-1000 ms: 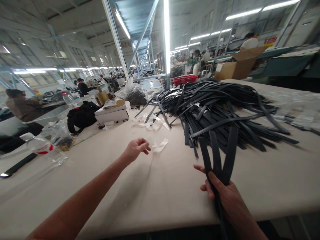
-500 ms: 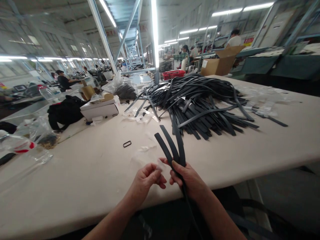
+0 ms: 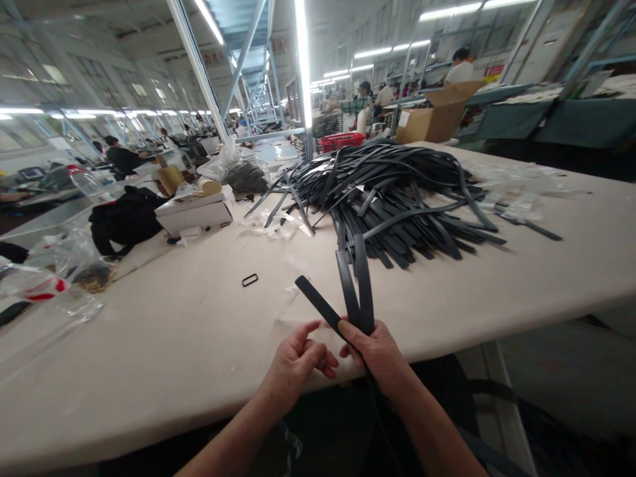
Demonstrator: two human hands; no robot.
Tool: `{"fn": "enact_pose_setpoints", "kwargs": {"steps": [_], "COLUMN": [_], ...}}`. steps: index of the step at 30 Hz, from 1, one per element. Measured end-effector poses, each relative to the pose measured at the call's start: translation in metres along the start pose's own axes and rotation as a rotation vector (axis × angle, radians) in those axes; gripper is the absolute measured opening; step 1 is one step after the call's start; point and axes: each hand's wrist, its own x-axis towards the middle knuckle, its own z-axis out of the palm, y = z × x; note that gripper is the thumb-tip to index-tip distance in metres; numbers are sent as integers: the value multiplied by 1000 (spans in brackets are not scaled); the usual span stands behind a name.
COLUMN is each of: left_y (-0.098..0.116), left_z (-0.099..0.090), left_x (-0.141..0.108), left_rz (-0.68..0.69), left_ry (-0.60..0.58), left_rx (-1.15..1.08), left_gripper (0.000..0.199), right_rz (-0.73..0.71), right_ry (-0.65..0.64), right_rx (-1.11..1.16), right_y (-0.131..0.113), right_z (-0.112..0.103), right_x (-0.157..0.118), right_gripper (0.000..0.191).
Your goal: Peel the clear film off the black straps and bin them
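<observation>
Three black straps (image 3: 318, 301) are gripped in my right hand (image 3: 380, 354), near the table's front edge. Their upper ends fan out above the hand, one leaning left and two pointing toward the pile, while the lower parts hang below the edge. My left hand (image 3: 301, 361) is just left of them with its fingers curled and parted, and nothing is plainly visible in it. A large heap of black straps (image 3: 397, 199) lies on the table beyond. A black rectangular ring (image 3: 250, 279) rests on the table to the left.
On the pale table (image 3: 163, 351) are a white box (image 3: 196, 212), a black cloth item (image 3: 124, 218) and clear plastic bags (image 3: 54, 291). A red basket (image 3: 342, 141) and a cardboard box (image 3: 434, 119) stand beyond. People sit farther back.
The leftmost held strap has swung away from the other two. The small clear plastic piece at my left fingertips no longer shows there, and those fingers have opened somewhat. The view has shifted slightly.
</observation>
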Motion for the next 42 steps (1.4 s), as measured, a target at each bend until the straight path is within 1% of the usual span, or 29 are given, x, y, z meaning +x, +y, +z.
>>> {"fn": "enact_pose_setpoints", "kwargs": {"steps": [2, 4, 6, 8, 9, 10, 11, 13, 15, 17, 20, 23, 25, 28, 31, 37, 42], "left_y": [1, 7, 16, 24, 27, 29, 30, 29, 26, 24, 22, 21, 20, 18, 17, 13, 11], "left_z": [2, 2, 0, -3, -4, -5, -6, -8, -7, -6, -2, 4, 7, 13, 17, 20, 20], "left_x": [0, 1, 2, 3, 4, 4, 5, 6, 7, 10, 15, 19, 20, 19, 18, 18, 20], "left_rz": [-25, -31, -12, 6, 4, -9, -33, -89, -118, -117, -135, -164, -171, -167, -168, -189, -194], "left_ry": [2, -31, -62, -64, -65, -67, -69, -68, -42, 8, 114, 209, 219, 199, 176, 186, 205], "left_rx": [46, 145, 306, 454, 485, 470, 403, 167, -97, -314, -498, -561, -574, -575, -573, -581, -587], "left_gripper": [46, 34, 27, 23, 21, 20, 19, 18, 20, 27, 36, 44, 45, 47, 47, 45, 46], "right_rz": [-73, -160, -261, -321, -322, -306, -278, -212, -149, -106, -58, -57, -120, -241, -301, -337, -328], "right_ry": [34, 9, -24, -33, -22, 0, 32, 108, 182, 245, 310, 370, 389, 352, 312, 248, 223], "right_rx": [-107, -216, -307, -354, -346, -321, -288, -222, -194, -192, -216, -297, -353, -402, -420, -480, -487], "right_y": [-7, -11, -13, -13, -12, -11, -10, -7, -2, 7, 24, 36, 38, 37, 36, 45, 46], "right_z": [2, 3, 3, 3, 3, 2, 1, -3, -9, -16, -24, -26, -25, -22, -21, -23, -24], "right_x": [1, 1, 0, 0, 0, 0, -1, -7, -19, -36, -65, -88, -94, -92, -86, -84, -84], "right_gripper": [51, 42, 32, 30, 32, 35, 41, 52, 59, 59, 57, 53, 46, 36, 31, 26, 26]}}
